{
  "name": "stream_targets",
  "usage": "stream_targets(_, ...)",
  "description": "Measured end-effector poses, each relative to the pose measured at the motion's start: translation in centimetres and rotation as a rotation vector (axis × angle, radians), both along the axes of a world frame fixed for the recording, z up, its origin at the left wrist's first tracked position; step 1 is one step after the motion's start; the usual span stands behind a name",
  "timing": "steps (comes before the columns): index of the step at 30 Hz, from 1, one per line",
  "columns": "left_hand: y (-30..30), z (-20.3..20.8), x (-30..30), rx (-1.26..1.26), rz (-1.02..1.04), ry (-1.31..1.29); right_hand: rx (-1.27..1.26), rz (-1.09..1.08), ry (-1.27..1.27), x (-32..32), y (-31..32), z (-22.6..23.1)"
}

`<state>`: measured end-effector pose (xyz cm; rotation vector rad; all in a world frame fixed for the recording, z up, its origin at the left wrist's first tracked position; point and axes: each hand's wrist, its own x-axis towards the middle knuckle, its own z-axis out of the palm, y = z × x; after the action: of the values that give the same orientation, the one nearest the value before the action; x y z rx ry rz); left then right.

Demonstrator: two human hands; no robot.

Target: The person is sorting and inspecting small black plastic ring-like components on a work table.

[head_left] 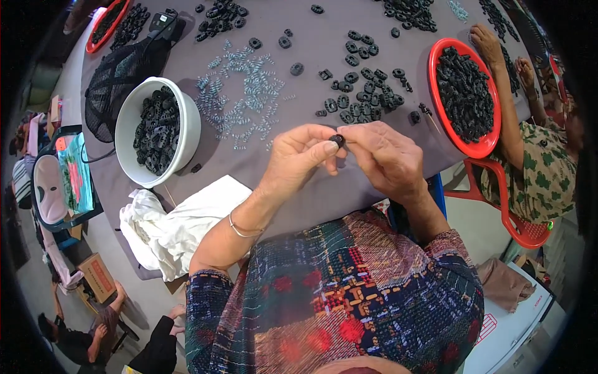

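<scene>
Fingers: thumb and forefinger of the left hand (299, 153) are pinched on a small black piece (338, 141); fingertips of the right hand (392, 156) are drawn together against its right side, and whether they clamp it too I cannot tell.
Small black piece: held above the table near the middle of the frame, mostly covered by the fingertips.
Bracelet (242, 229): thin, pale, around the left wrist.
White cloth (180, 227): crumpled at the table's near edge, left of the left forearm.
White tub (192, 124): left of centre, filled with black parts.
Loose black parts (369, 100): scattered beyond the hands, right of centre, some touching, others apart.
Small springs (246, 87): silvery, spread between the tub and the loose parts.
Red tray (496, 115): right of the frame, heaped with black parts.
Black mesh (115, 93): upper left, just beside the tub.
Co-worker's hand (487, 45): upper right, over the table beyond the red tray.
Black heaps (222, 15): along the top of the frame, on the grey tablecloth (324, 34).
Second red tray (93, 45): upper left corner area, partly cut off.
</scene>
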<state>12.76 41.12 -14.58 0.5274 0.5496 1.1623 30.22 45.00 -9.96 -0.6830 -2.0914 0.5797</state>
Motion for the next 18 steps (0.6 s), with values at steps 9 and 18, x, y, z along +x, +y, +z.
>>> stream_targets(9,-0.8,0.6,-0.3,0.066,-0.469,-0.036,-0.127,-0.18,-0.053,1.4,1.3,0.0)
stream_targets(18,-0.9,0.1,-0.2,0.099,-0.536,-0.158,0.162,-0.094,-0.441,-1.8,3.7,-1.9)
